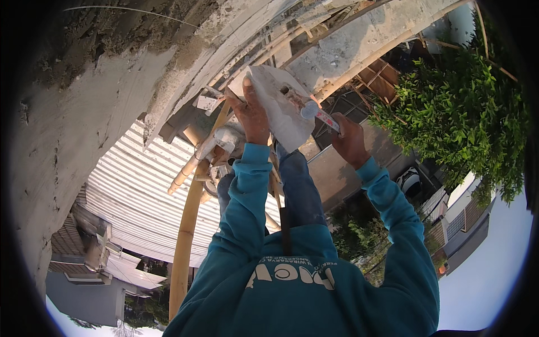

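Observation:
My left hand (254,117) is closed on the left edge of a whitish block-like slab (275,84), its thumb lying over the face. A small dark hole and a reddish-brown worn patch show on that face. Coming in from the right, my right hand (349,141) grips the end of a short pale tool (325,119) with red marks. The tool's rounded, bluish-white end lies over the slab's right part; whether it touches cannot be made out. My fingers hide part of the tool's end.
A rough cement wall (95,106) runs along the left. Bamboo poles (186,236) stand beside my legs, above a corrugated roof (151,185). A concrete ledge (359,42) stretches across the top. Leafy branches (460,112) fill the right, and the ground lies far below.

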A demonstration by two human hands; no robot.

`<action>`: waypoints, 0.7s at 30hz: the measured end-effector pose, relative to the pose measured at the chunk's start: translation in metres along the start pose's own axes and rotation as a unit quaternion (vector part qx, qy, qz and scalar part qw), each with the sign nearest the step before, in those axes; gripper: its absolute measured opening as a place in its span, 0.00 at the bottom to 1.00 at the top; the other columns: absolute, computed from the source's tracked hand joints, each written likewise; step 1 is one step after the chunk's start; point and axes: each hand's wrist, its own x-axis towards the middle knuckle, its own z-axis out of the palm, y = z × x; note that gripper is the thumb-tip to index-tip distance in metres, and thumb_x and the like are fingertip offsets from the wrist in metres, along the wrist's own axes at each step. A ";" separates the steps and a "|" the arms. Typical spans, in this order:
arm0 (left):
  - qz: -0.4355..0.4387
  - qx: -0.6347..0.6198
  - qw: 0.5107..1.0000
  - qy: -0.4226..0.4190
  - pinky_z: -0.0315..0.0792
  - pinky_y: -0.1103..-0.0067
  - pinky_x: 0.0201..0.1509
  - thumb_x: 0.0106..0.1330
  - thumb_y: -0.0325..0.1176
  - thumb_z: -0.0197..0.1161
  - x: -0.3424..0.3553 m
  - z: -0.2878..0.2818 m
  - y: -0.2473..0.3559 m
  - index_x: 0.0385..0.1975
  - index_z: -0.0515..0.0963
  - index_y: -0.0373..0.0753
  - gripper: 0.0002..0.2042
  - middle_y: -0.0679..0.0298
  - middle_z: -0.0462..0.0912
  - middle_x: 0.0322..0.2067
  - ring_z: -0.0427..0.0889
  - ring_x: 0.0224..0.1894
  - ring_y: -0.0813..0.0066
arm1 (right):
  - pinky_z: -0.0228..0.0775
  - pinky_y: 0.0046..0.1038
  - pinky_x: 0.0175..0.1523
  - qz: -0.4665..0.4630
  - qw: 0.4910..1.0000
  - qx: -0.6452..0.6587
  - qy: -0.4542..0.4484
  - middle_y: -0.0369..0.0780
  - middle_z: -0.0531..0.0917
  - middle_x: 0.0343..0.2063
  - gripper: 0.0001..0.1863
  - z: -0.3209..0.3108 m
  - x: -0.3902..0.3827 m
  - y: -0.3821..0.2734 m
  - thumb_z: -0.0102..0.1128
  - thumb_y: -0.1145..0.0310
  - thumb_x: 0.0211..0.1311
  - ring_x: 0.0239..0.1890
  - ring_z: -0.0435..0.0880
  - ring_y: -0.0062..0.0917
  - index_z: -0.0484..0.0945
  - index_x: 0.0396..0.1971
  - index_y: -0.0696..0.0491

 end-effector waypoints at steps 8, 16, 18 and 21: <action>0.021 0.030 0.999 0.030 0.59 0.70 0.70 0.72 0.55 0.53 0.018 0.006 -0.020 0.70 0.46 0.22 0.43 0.39 0.56 0.67 0.60 0.69 0.56 | 0.75 0.35 0.35 -0.035 0.998 0.047 0.000 0.46 0.81 0.31 0.17 0.001 0.006 0.009 0.67 0.73 0.52 0.32 0.83 0.45 0.76 0.43 0.55; 0.057 0.024 0.998 0.019 0.59 0.69 0.70 0.73 0.52 0.55 0.023 0.008 -0.013 0.70 0.46 0.22 0.42 0.39 0.55 0.68 0.60 0.69 0.55 | 0.73 0.31 0.32 0.071 0.994 0.069 0.046 0.42 0.82 0.28 0.16 -0.006 -0.005 -0.012 0.67 0.70 0.57 0.27 0.83 0.30 0.77 0.44 0.58; 0.027 -0.019 0.999 0.014 0.57 0.69 0.71 0.73 0.52 0.56 0.020 0.007 -0.015 0.70 0.46 0.22 0.42 0.39 0.54 0.68 0.59 0.69 0.55 | 0.72 0.31 0.32 0.168 0.920 0.339 0.104 0.42 0.82 0.27 0.15 -0.004 -0.018 -0.019 0.67 0.72 0.58 0.27 0.82 0.27 0.77 0.44 0.58; 0.035 -0.043 0.998 0.014 0.54 0.70 0.71 0.72 0.52 0.56 0.022 0.010 -0.018 0.69 0.47 0.22 0.42 0.40 0.55 0.68 0.57 0.70 0.56 | 0.75 0.36 0.35 0.039 0.963 0.260 0.050 0.44 0.82 0.31 0.12 -0.004 -0.020 -0.003 0.64 0.72 0.57 0.31 0.82 0.39 0.77 0.42 0.55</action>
